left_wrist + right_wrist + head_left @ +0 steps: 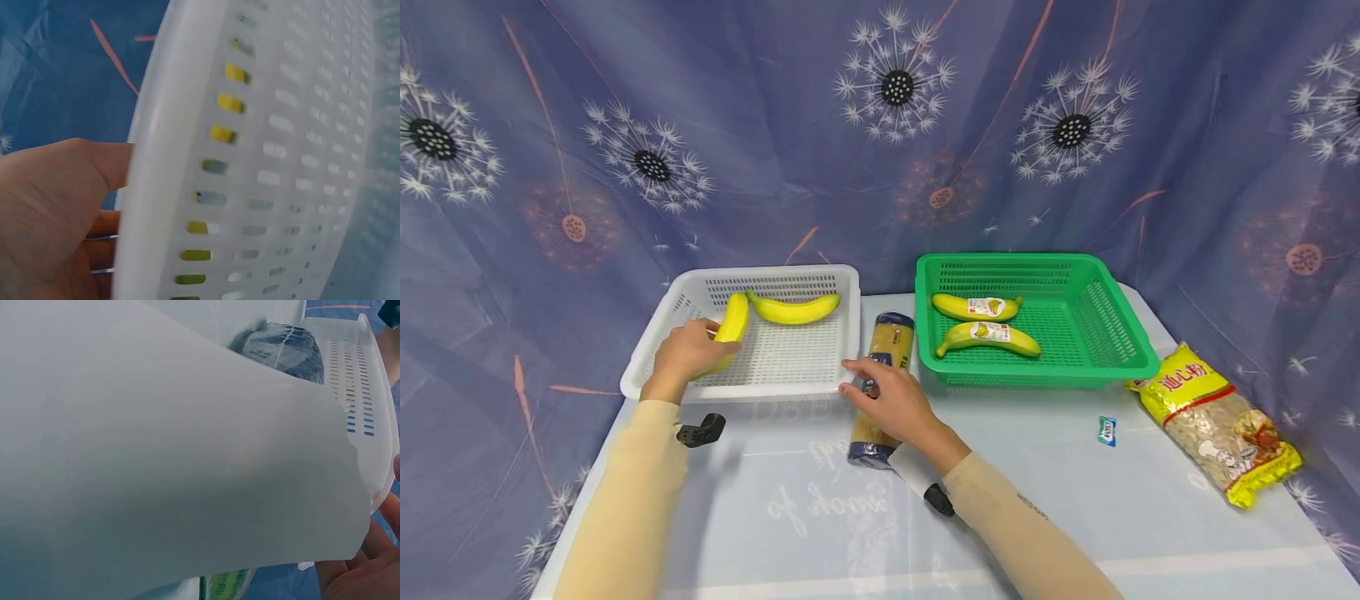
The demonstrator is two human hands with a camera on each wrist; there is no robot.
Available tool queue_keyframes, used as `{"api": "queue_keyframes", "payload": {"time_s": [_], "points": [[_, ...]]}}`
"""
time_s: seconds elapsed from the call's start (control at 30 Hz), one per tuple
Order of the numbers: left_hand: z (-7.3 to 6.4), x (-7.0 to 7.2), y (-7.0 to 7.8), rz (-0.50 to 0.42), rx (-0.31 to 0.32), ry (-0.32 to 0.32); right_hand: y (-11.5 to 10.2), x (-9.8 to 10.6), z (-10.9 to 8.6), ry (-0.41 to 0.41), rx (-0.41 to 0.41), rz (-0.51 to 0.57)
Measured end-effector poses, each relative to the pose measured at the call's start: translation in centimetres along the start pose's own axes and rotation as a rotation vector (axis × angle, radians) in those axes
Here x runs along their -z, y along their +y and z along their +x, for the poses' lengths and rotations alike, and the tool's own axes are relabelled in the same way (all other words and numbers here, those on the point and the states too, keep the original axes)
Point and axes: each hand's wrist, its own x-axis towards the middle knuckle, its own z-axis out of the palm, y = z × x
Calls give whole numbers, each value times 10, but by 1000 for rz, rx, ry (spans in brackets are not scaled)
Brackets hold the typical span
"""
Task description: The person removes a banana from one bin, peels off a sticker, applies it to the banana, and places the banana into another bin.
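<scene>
My left hand [685,354] reaches over the front left of the white basket [782,392] and grips a yellow banana [733,321], thumb on its near side. In the left wrist view the basket wall hides most of those fingers. A second banana [797,311] lies along the back of the same basket. Over the noodle pack [891,337] is my right hand [891,396], its thumb and index finger apart at the basket's front right corner, nothing held between them. A pale flap [187,456] at the right wrist fills much of the right wrist view.
A green basket [1045,382] on the right holds two labelled bananas [988,337]. Beyond it, a yellow-ended food bag [1217,425] lies at the table's right edge. One small green-and-white packet [1107,431] sits on the table [1000,467]. A patterned blue curtain [760,167] hangs behind.
</scene>
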Motion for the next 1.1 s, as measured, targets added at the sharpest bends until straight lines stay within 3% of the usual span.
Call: {"api": "queue_keyframes", "payload": {"time_s": [0.27, 0.4, 0.73, 0.93, 1.1], "points": [[-19, 11, 17, -25, -74, 159, -1, 1, 2, 10, -22, -10], [-28, 13, 25, -82, -107, 212, -2, 2, 2, 1, -16, -17], [-56, -4, 31, -328, -218, 246, -3, 0, 1, 3, -2, -19], [-77, -17, 39, -364, -282, 266, -1, -1, 1, 25, 2, -21], [-93, -23, 42, -380, -296, 246, 0, -2, 0, 18, -10, -25]]}}
